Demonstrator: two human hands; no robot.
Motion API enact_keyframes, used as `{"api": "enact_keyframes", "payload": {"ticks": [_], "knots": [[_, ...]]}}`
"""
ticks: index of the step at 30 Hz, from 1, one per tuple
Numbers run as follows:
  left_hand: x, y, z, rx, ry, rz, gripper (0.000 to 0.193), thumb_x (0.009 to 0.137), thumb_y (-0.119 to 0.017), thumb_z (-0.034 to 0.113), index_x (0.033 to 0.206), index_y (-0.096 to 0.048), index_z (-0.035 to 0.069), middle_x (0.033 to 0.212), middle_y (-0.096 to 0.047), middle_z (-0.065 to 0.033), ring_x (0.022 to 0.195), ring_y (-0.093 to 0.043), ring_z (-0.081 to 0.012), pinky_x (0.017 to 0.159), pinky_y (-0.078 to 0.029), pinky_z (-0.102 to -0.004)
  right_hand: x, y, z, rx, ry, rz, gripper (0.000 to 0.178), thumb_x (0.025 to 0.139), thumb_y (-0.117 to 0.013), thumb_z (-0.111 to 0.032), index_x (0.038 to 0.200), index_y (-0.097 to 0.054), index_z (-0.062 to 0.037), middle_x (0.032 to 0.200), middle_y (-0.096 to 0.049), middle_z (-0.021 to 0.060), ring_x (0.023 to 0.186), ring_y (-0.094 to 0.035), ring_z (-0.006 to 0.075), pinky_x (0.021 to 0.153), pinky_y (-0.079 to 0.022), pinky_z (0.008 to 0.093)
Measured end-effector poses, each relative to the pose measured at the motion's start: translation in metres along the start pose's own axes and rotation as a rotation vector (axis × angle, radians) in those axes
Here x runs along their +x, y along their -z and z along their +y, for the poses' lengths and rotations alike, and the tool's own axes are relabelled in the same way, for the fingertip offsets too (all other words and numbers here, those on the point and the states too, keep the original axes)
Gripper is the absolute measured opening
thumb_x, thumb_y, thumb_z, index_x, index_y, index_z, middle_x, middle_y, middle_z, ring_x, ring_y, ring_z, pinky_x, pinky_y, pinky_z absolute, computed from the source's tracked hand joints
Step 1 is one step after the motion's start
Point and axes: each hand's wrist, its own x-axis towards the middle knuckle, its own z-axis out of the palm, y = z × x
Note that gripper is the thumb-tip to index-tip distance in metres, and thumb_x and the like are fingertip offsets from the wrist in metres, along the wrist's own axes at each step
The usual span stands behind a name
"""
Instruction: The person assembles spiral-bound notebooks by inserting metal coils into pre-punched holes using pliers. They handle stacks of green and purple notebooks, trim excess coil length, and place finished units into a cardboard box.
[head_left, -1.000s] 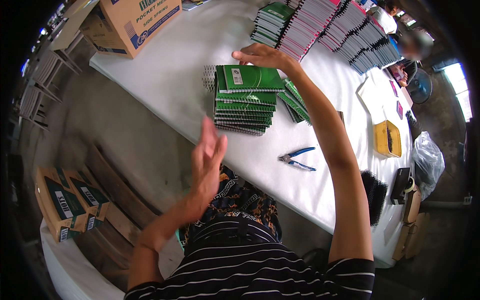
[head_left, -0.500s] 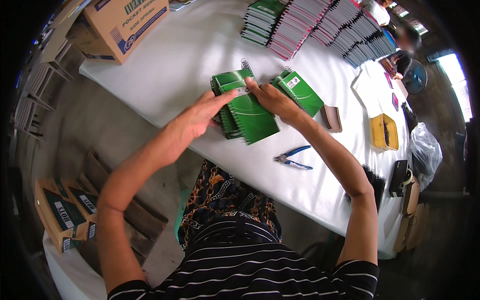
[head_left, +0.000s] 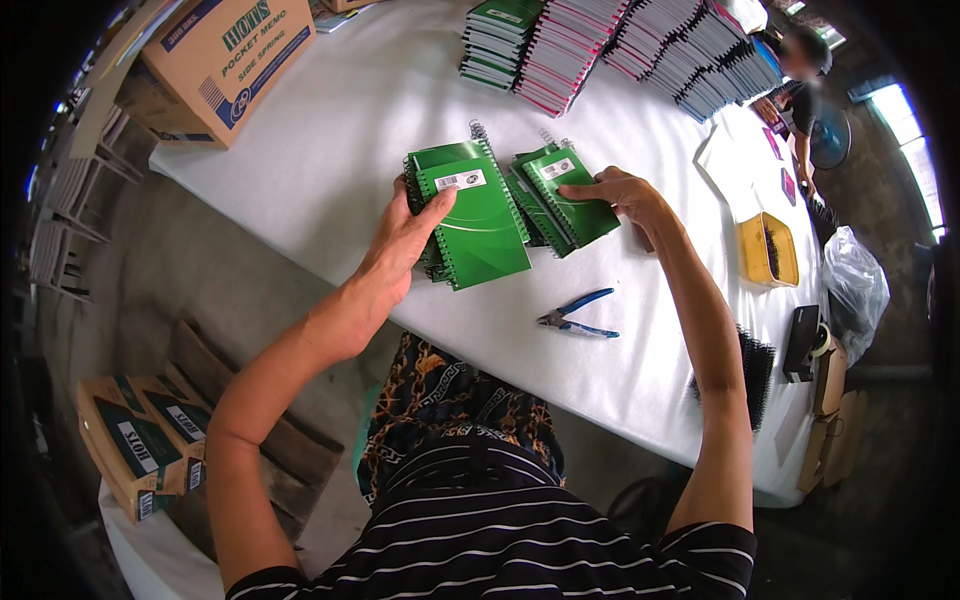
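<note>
My left hand is closed around the left side of a stack of green spiral notebooks, its thumb lying on the top cover. A white label sits near the top of that cover, and uncut wire coil sticks out past the stack's far end. To the right lies a second group of green spiral notebooks, slightly fanned. My right hand grips the top notebook there by its right edge, with a fingertip on the cover; the fingers beneath are hidden. Blue-handled cutting pliers lie with jaws apart nearer to me.
Tall rows of stacked notebooks stand along the far side. A cardboard carton is at far left. On the right are a yellow tub, black spiral coils, a tape dispenser and a plastic bag. Another person works at far right.
My right hand has left the left stack and moved right onto the second group of notebooks. The left stack's top notebook now lies squarer on it, held by my left hand alone.
</note>
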Motion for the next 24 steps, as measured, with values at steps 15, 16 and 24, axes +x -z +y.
{"api": "enact_keyframes", "payload": {"ticks": [15, 16, 24], "knots": [[-0.003, -0.009, -0.001, -0.027, -0.045, 0.035, 0.044, 0.089, -0.067, 0.029, 0.124, -0.046, 0.010, 0.115, -0.057, -0.0030, 0.109, -0.051, -0.0140, 0.095, -0.039, -0.0327, -0.004, -0.024, 0.017, 0.565, -0.015, -0.321, 0.088, 0.070, -0.082, -0.049, 0.118, -0.049, 0.0167, 0.104, -0.061, 0.0228, 0.104, -0.061, 0.0269, 0.092, -0.048, 0.0313], [-0.004, -0.010, 0.000, -0.017, -0.034, 0.048, 0.045, 0.089, -0.067, 0.029, 0.124, -0.046, 0.010, 0.115, -0.057, -0.0030, 0.109, -0.051, -0.0141, 0.095, -0.039, -0.0329, -0.007, -0.028, 0.015, 0.522, -0.003, -0.257, 0.084, 0.071, -0.081, -0.048, 0.116, -0.051, 0.0162, 0.102, -0.062, 0.0216, 0.101, -0.061, 0.0261, 0.091, -0.048, 0.0308], [-0.008, 0.005, 0.005, 0.028, 0.031, 0.145, 0.064, 0.089, -0.067, 0.035, 0.140, -0.039, 0.008, 0.129, -0.051, -0.0047, 0.120, -0.044, -0.0160, 0.103, -0.032, -0.0337, -0.045, -0.032, 0.001, 0.656, 0.103, 0.055, 0.055, 0.082, -0.070, -0.035, 0.113, -0.057, 0.0082, 0.094, -0.065, 0.0147, 0.085, -0.065, 0.0197, 0.074, -0.054, 0.0277]]}}
